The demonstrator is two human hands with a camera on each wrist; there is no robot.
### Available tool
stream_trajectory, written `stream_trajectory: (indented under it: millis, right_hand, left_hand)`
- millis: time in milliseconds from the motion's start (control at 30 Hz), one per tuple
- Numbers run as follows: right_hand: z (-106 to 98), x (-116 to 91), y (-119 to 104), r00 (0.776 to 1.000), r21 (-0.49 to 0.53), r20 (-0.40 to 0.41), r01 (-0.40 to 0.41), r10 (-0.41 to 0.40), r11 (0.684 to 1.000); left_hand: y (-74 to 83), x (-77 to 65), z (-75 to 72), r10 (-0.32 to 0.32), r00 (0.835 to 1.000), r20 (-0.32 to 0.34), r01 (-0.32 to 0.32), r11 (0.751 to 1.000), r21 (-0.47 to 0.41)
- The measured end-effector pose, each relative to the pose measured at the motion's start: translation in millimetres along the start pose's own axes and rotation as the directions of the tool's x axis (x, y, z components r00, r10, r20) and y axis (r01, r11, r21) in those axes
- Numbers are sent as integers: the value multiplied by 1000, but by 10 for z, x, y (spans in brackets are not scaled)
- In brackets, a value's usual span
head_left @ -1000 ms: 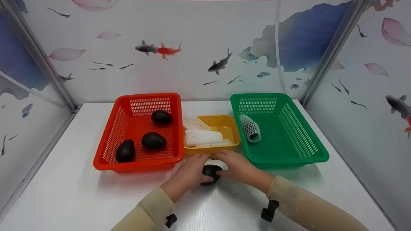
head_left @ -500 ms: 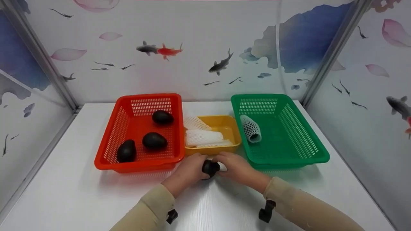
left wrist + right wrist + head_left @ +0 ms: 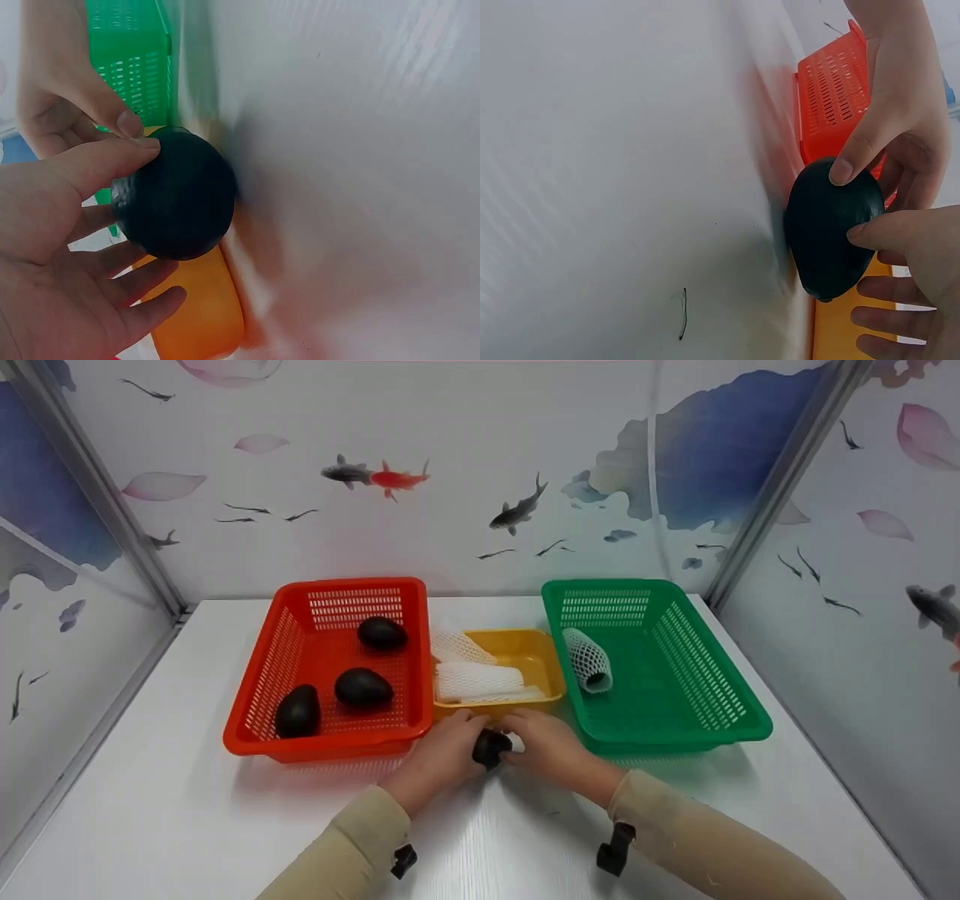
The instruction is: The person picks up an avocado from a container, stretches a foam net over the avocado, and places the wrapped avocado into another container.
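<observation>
Between both hands, a dark avocado [image 3: 491, 748] is held just in front of the yellow tray [image 3: 544, 660]. My left hand [image 3: 444, 748] grips its left side, the thumb on the near face and the fingers behind. From the other side my right hand [image 3: 546, 748] pinches it, its thumb pressed on the skin in the right wrist view. That view shows the avocado [image 3: 831, 229] with its narrow end pointing down. White foam net sleeves [image 3: 480, 681] lie in the tray. Three more dark avocados [image 3: 364, 688] rest in the red basket [image 3: 326, 748].
To the right stands a green basket [image 3: 675, 735] with a dark fruit inside a foam net sleeve [image 3: 589, 661] at its left wall. White panels [image 3: 450, 547] with printed fish enclose the white table [image 3: 165, 810] at the back and sides.
The avocado has moved slightly away from me, towards the yellow tray, and turned between the hands. My right hand has shifted a little to the left. The baskets stay put.
</observation>
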State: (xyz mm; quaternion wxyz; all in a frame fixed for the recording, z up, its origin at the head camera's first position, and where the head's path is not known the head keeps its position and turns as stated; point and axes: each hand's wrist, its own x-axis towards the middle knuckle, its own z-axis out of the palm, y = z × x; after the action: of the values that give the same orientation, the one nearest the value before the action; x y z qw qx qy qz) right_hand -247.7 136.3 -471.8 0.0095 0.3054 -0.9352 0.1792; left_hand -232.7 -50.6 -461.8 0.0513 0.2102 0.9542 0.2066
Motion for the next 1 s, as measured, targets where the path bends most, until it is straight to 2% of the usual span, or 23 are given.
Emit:
stream_trajectory:
  millis: [167, 400, 567, 767, 1000]
  right_hand:
    - [-25, -5, -11, 1000, -7, 6, 14, -14, 1000]
    - [-82, -8, -20, 1000, -36, 13, 11, -10, 999]
    - [-143, -5, -43, 999, -37, 28, 17, -16, 999]
    - [-199, 3, -44, 999, -36, 18, 38, -37, 999]
    - [-223, 9, -37, 999, -62, 29, 39, -37, 997]
  left_hand:
    - [46, -15, -23, -34, 999, 38, 33, 999, 27]
    - [77, -27, -51, 3, 1000, 27, -5, 997, 80]
    - [110, -27, -75, 5, 999, 32, -8, 996, 94]
    - [123, -6, -115, 37, 999, 27, -38, 999, 24]
    - [163, 6, -166, -40, 997, 66, 45, 997, -66]
